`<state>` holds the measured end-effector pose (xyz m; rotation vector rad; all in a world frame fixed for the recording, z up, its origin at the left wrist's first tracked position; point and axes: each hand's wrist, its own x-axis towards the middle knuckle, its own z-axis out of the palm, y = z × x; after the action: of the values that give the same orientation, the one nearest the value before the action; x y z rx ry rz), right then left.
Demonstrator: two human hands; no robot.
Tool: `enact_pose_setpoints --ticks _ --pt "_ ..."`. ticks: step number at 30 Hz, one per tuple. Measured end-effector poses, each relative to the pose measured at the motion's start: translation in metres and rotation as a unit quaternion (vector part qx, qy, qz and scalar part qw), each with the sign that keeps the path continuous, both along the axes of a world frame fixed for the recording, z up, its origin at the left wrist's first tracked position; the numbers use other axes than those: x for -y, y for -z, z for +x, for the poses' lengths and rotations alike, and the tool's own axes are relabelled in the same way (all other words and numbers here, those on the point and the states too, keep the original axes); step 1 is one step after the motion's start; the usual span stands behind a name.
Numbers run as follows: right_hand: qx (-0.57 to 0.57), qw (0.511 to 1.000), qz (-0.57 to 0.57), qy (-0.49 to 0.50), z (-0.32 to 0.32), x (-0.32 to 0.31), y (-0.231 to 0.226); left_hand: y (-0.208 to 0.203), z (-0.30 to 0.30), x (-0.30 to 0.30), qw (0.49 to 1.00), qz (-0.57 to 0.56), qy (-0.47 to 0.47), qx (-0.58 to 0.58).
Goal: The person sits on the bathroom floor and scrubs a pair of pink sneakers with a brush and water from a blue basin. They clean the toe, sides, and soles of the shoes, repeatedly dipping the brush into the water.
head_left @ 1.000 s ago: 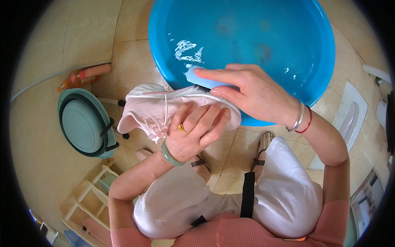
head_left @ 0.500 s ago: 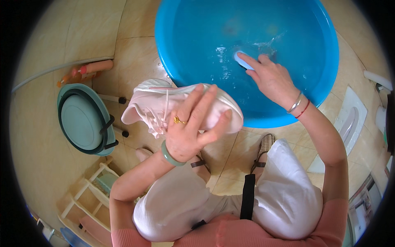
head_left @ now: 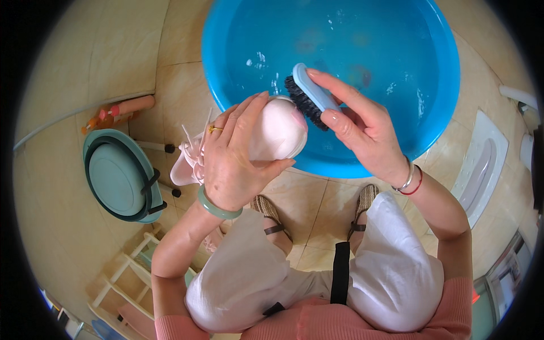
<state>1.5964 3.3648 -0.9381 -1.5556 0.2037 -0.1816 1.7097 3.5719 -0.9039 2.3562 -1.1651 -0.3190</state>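
Shoe's pale pink, loose pink laces hanging out, held up in the air, toe pointing right, middle part hidden. Brush's light blue with black bristles, tilted, bristles right up by the toe, can't tell if they're touching.

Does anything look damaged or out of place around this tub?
Nothing plainly stands out: the left hand holds the pink shoe, the right hand the blue brush, and the blue tub shows no visible damage. Dim blotches inside it can't be identified.
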Motion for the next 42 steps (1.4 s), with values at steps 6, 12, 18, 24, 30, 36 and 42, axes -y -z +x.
enact_pose_setpoints --ticks 6,12,18,24,30,36,42 --pt "-0.025 1.000 -0.002 -0.009 -0.007 -0.007 0.009 0.007 0.002 0.000 0.999 -0.030 -0.002 -0.016" --pt "-0.144 0.987 0.056 -0.037 -0.003 -0.010 0.018 0.015 0.005 -0.011 0.995 -0.078 -0.027 -0.059" --pt "-0.110 0.972 -0.208 -0.025 0.006 0.013 0.033 0.016 0.003 -0.056 0.925 -0.199 -0.134 -0.295" --pt "-0.104 0.885 -0.447 -0.072 0.015 0.016 0.044 0.036 -0.003 -0.105 0.895 -0.204 -0.240 -0.314" --pt "-0.106 0.896 -0.427 -0.063 0.017 -0.002 0.060 0.119 0.033 -0.165 0.910 -0.072 -0.359 -0.196" --pt "-0.068 0.872 -0.476 -0.088 0.018 0.005 0.073 0.164 0.074 -0.202 0.899 0.100 -0.420 -0.073" --pt "-0.086 0.864 -0.484 -0.104 0.016 0.026 0.087 0.132 0.043 -0.236 0.899 -0.041 -0.428 -0.082"
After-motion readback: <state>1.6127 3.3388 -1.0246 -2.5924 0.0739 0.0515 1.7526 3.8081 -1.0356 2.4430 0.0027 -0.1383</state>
